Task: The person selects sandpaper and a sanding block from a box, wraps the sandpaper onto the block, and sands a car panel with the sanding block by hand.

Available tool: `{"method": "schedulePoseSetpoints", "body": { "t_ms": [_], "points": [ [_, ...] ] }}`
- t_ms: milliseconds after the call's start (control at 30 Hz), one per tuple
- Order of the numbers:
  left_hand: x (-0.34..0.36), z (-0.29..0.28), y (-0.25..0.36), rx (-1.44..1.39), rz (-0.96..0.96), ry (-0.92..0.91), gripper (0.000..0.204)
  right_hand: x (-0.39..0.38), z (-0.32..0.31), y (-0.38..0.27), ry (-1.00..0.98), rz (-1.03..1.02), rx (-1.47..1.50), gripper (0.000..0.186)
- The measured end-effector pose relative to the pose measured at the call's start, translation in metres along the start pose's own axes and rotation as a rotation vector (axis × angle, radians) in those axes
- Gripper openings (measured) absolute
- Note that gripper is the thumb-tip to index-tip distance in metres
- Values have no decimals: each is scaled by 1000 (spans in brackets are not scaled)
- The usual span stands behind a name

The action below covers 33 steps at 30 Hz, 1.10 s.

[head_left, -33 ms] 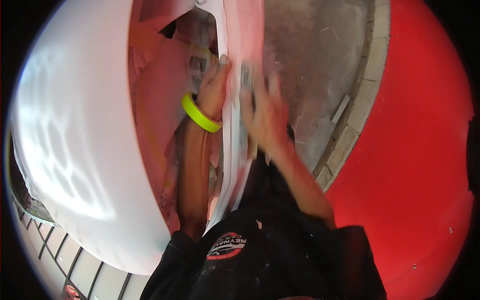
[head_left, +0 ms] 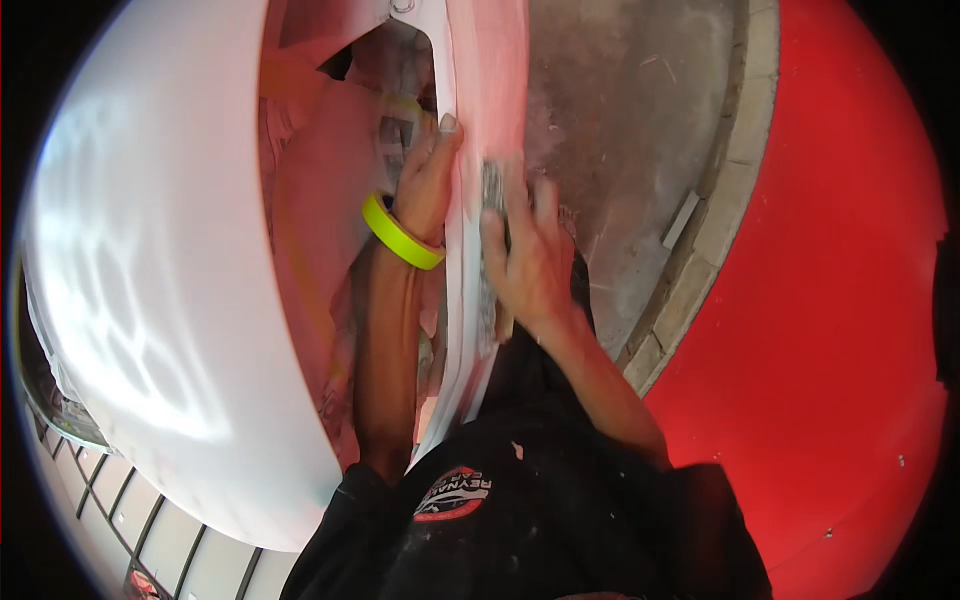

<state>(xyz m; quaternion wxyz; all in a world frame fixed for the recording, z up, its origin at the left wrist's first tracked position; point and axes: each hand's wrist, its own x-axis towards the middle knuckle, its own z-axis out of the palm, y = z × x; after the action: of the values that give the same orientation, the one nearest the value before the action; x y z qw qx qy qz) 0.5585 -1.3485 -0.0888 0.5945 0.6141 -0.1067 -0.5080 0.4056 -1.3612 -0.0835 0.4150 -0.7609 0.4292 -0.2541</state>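
Observation:
A long white-and-pink panel (head_left: 480, 80) runs vertically through the middle of my view. My left hand (head_left: 425, 185) grips its left edge, thumb on top. A yellow ring, perhaps a tape roll, (head_left: 400, 241) circles my left wrist. My right hand (head_left: 530, 265), slightly blurred, is on a long greyish sanding block (head_left: 491, 180) lying along the panel's face, with fingers curved over it.
A large glossy white curved panel (head_left: 160, 250) fills the left, beside a pinkish, dusty cavity (head_left: 315, 190). To the right are a stained concrete floor (head_left: 630, 130), a tiled edge (head_left: 720, 230) and a broad red surface (head_left: 830, 300). My dark-clothed body is below.
My right hand and the block have slid down along the panel toward me. My left hand has shifted very slightly downward, still on the edge.

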Motion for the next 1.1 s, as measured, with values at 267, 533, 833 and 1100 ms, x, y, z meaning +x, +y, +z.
{"method": "schedulePoseSetpoints", "body": {
  "t_ms": [267,533,833,1100],
  "points": [
    [11,15,4,93,55,-106,43,121,-11,30,6,41,-195,56],
    [-2,13,7,26,59,42,42,70,0,14,-41,-11,-181,59],
    [-2,8,2,34,117,155,41,-3,3,1,-53,-23,-76,55],
    [10,13,-4,68,61,18,41,108,-7,24,63,-26,-192,50]
  ]
}}
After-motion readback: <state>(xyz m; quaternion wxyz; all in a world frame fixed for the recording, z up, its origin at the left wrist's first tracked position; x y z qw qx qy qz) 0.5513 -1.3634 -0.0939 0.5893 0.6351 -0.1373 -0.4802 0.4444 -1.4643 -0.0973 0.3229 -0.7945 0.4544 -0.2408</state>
